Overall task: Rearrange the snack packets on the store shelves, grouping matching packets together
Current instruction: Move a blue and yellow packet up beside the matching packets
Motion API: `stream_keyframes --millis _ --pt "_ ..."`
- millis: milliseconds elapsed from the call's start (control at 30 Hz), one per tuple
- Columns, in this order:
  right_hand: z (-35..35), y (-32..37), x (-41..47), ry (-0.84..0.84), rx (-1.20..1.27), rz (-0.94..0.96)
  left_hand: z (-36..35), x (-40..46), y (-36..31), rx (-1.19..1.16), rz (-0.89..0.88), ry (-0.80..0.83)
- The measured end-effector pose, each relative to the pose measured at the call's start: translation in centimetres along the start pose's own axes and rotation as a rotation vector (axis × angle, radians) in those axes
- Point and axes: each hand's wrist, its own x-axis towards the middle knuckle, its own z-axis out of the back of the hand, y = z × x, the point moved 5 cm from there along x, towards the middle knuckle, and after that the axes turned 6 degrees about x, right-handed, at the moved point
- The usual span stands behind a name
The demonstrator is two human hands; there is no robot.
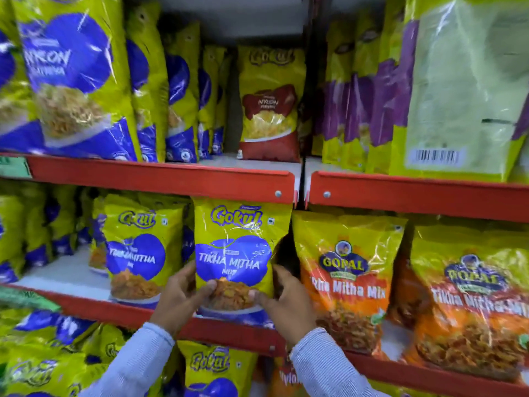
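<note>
A yellow and blue Gokul Tikha Mitha Mix packet (237, 239) stands upright at the right end of the middle left shelf (120, 310). My left hand (180, 299) grips its lower left edge and my right hand (286, 305) grips its lower right edge, thumbs on the front. A matching Tikha Mitha packet (137, 253) stands just to its left. To the right, orange Gopal Tikha Mitha Mix packets (346, 282) fill the neighbouring shelf bay.
The upper shelf (171, 176) holds several blue Nylon packets (74, 75), one red Nylon packet (270, 104) and, on the right, purple-marked packets (369, 93). More Gokul packets (211, 368) sit on the bottom shelf. A gap lies left of the red packet.
</note>
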Motion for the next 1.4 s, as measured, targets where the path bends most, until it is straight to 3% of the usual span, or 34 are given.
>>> stream_keyframes --millis 233,333,433,500,633,700,767,867,1067,1200,1300,1400 --pt "-1.1 -1.5 -0.7 0.0 -0.187 -0.08 -1.1 0.9 3.7 -0.05 0.107 0.063" --pt "-0.5 1.5 -1.8 -0.119 -0.341 0.069 0.1 1.4 1.0 0.02 -0.021 -0.09" --pt "0.2 6.9 -0.9 -0.307 -0.65 0.505 1.2 2.8 -4.9 0.51 -0.411 -0.344" --pt "0.1 9.9 1.4 -0.344 -0.908 0.661 0.7 5.1 -7.4 0.717 -0.531 -0.354" --pt "0.5 12.0 5.8 -0.33 -1.326 0.505 -0.3 9.3 -9.1 1.169 -0.476 -0.261" --pt "0.7 11.8 6.8 -0.311 -1.446 0.445 -0.3 10.5 -9.8 1.305 -0.325 -0.123" --pt "0.8 11.6 7.3 -0.281 -1.473 0.43 -0.1 11.6 -9.7 1.333 -0.157 -0.063" --pt "1.0 11.5 7.6 -0.269 -1.464 0.442 0.1 12.2 -9.5 1.262 -0.086 -0.078" --pt "0.4 9.2 5.0 -0.302 -1.165 0.629 0.4 8.3 -7.9 1.023 -0.589 -0.357" --pt "-2.0 5.6 1.6 -0.088 -1.148 0.645 -1.7 3.2 -4.0 1.05 -0.649 -0.197" --pt "-2.4 3.2 1.9 -0.017 -1.203 0.598 -2.3 2.5 -0.8 1.171 -0.533 -0.059" --pt "-2.0 3.0 2.5 0.005 -1.217 0.574 -2.3 3.0 -0.7 1.234 -0.458 -0.034"
